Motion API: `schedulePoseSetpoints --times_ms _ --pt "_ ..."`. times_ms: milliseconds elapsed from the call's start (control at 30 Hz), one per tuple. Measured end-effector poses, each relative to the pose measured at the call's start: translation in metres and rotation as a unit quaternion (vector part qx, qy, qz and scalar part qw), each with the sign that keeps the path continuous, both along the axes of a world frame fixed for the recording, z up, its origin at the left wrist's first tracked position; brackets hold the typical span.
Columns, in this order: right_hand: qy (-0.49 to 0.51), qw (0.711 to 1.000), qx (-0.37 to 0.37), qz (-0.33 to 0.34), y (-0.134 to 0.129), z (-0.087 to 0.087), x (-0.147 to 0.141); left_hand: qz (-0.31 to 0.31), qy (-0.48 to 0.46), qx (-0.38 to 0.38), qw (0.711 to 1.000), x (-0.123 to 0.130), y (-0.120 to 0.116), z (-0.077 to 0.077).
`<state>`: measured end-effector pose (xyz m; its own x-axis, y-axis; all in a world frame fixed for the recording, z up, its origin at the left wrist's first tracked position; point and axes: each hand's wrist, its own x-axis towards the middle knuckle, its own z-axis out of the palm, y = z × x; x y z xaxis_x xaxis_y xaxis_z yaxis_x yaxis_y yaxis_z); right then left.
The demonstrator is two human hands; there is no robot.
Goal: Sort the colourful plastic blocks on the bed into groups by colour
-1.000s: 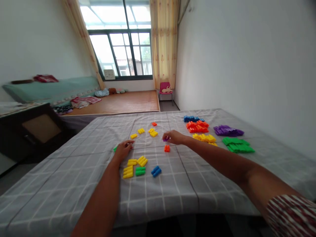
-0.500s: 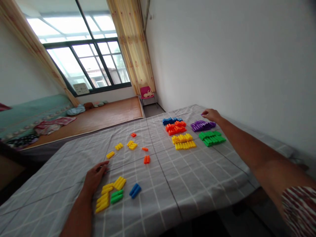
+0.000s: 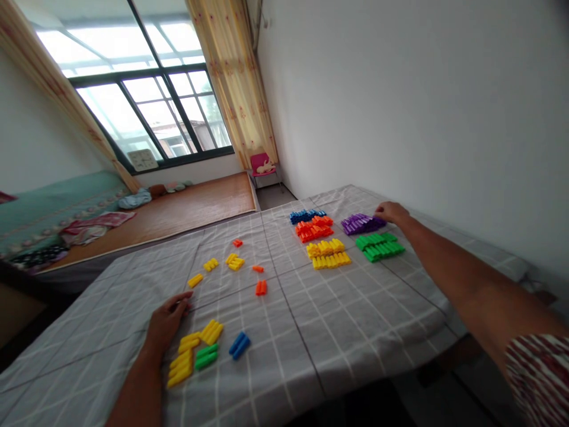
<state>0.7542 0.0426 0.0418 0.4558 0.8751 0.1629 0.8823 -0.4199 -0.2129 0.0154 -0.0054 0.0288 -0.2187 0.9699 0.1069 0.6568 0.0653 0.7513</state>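
A: Specify the front edge of the bench point(image 3: 355, 332).
B: Grey checked cloth covers the bench and drops over that edge. Nearest it, at left, lie near yellow pieces point(image 3: 180, 367), green pieces point(image 3: 207, 356) and a blue pair point(image 3: 240, 345). Bare cloth extends rightward from the blue pair.

A: Left hand point(image 3: 166, 320)?
B: Resting on the cloth just beyond the near yellow pieces, fingers curled. Cannot tell whether anything is grasped; the palm is hidden.

A: Mid-surface?
B: An orange pair point(image 3: 261, 288), then a single orange piece point(image 3: 258, 268). Scattered yellow groups point(image 3: 210, 264) lie to their left. A broad band of cloth separates these from the stacks at right.

A: Stack order?
B: Yellow stack point(image 3: 329, 255) nearest, green stack point(image 3: 379, 246) to its right; next, orange stack point(image 3: 314, 229) and purple stack point(image 3: 362, 224); blue stack point(image 3: 307, 217) farthest.

A: Right hand point(image 3: 392, 212)?
B: Fingers together at the purple stack's right end, near the wall point(image 3: 377, 89). Cannot tell whether a piece is grasped.

A: Beyond the far edge?
B: A mat-covered bed point(image 3: 195, 207) and a pink chair point(image 3: 263, 165).
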Motion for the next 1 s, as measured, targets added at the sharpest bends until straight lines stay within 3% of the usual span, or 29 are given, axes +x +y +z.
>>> schedulePoseSetpoints --times_ms 133,233,333,433,567,667,767,867,933,1000 --pt "-0.027 0.999 0.031 -0.012 -0.006 0.014 -0.003 -0.005 0.002 0.004 1.000 -0.004 0.003 -0.004" --pt "-0.042 0.996 0.083 0.013 -0.009 0.031 -0.020 -0.020 0.003 0.004 1.000 -0.006 0.004 -0.008" --pt "-0.025 0.982 0.157 0.097 -0.010 0.052 -0.070 -0.029 -0.012 0.009 0.999 -0.006 0.004 -0.012" --pt "0.033 0.948 0.184 0.258 -0.015 0.063 -0.155 -0.051 -0.020 0.024 0.998 -0.005 0.003 -0.017" --pt "0.100 0.857 0.088 0.497 -0.040 0.051 -0.291 -0.059 -0.023 0.036 0.997 -0.004 0.003 -0.024" --pt "0.135 0.752 -0.020 0.645 -0.064 0.032 -0.375 -0.062 -0.014 0.038 0.997 -0.003 0.002 -0.027" --pt "0.126 0.655 -0.112 0.737 -0.080 0.018 -0.432 -0.069 -0.015 0.042 0.997 -0.004 0.002 -0.031" --pt "0.094 0.600 -0.158 0.779 -0.084 0.013 -0.458 -0.075 -0.018 0.043 0.996 -0.005 0.003 -0.033" --pt "0.054 0.604 -0.154 0.780 -0.078 0.011 -0.460 -0.078 -0.021 0.042 0.996 -0.005 0.004 -0.032" --pt "0.005 0.666 -0.124 0.736 -0.066 0.008 -0.452 -0.081 -0.020 0.043 0.996 -0.005 0.004 -0.031"
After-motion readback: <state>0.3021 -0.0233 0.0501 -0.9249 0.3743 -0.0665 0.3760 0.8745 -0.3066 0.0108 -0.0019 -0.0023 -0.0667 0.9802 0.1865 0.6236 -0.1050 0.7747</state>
